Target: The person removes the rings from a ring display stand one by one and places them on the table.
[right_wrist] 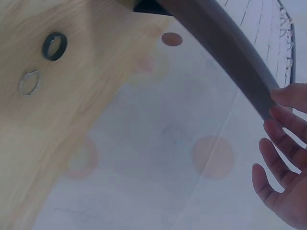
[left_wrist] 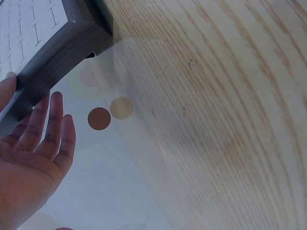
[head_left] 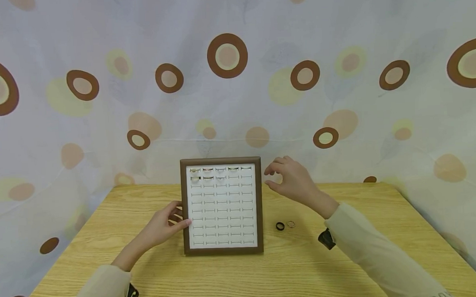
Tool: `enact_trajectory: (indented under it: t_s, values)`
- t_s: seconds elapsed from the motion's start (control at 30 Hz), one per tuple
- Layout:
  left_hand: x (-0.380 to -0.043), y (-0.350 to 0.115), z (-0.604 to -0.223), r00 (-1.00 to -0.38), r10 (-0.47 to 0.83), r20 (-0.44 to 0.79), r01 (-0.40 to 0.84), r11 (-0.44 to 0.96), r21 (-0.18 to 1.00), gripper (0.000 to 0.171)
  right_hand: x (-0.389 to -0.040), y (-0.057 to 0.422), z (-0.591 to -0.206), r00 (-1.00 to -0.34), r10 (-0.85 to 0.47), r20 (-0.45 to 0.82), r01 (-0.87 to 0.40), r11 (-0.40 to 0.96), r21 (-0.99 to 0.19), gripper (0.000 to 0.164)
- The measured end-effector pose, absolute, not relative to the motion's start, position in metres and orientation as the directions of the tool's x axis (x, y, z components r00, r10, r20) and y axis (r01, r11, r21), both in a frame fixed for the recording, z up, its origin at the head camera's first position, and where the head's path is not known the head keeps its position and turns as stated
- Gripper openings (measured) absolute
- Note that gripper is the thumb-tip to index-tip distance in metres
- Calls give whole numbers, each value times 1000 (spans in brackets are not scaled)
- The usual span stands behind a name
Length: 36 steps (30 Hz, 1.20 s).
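Note:
A ring display board [head_left: 224, 250] with a brown frame and a white slotted panel stands upright on the table. Several rings [head_left: 208, 170] sit in its top two rows. My left hand [head_left: 161, 227] grips the board's left edge, thumb on the front and fingers behind. By the upper right edge is my right hand [head_left: 293, 179], its fingers loosely curved and nothing visible between them. In the right wrist view, its thumb and forefinger are close to the brown frame [right_wrist: 225, 48]; contact cannot be told. A black ring [head_left: 280, 226] and a thin silver ring [head_left: 291, 224] lie right of the board.
The wooden table [head_left: 228, 282] carries the board and the two loose rings. A pale curtain [head_left: 236, 108] patterned with circles hangs behind the table and along both sides.

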<state>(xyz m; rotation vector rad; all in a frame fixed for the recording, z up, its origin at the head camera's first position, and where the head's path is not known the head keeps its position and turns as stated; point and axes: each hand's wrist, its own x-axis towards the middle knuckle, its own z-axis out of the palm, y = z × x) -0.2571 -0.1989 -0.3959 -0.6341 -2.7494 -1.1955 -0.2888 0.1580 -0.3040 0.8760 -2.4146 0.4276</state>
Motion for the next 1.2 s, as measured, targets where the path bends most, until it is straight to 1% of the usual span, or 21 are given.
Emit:
enact_trajectory:
  t_s: [0.1,0.33,0.4,0.7,1.0,1.2]
  values:
    - [-257,-199,-396,-913,339,228,398,611,684,51,-288,150,-299,-626,-501,598,-679,727,-101,16]
    - [-257,-199,-396,-915,334,227,394,617,681,51,-290,133,-293,-544,-522,656,-721,692,-48,15]
    - [-257,-199,-396,-914,335,229,396,615,681,51,-290,128,-292,-532,-520,668,-724,689,-41,14]
    - [-257,-199,-396,-912,338,234,401,607,686,49,-290,102,-288,-526,-503,686,-709,705,-27,12]
    - [-257,-199,-396,-911,339,233,402,611,682,50,-293,86,-292,-514,-465,721,-702,710,-42,12]
    - [-256,-199,-396,-913,337,228,397,612,684,50,-295,79,-296,-525,-459,717,-668,744,-13,11]
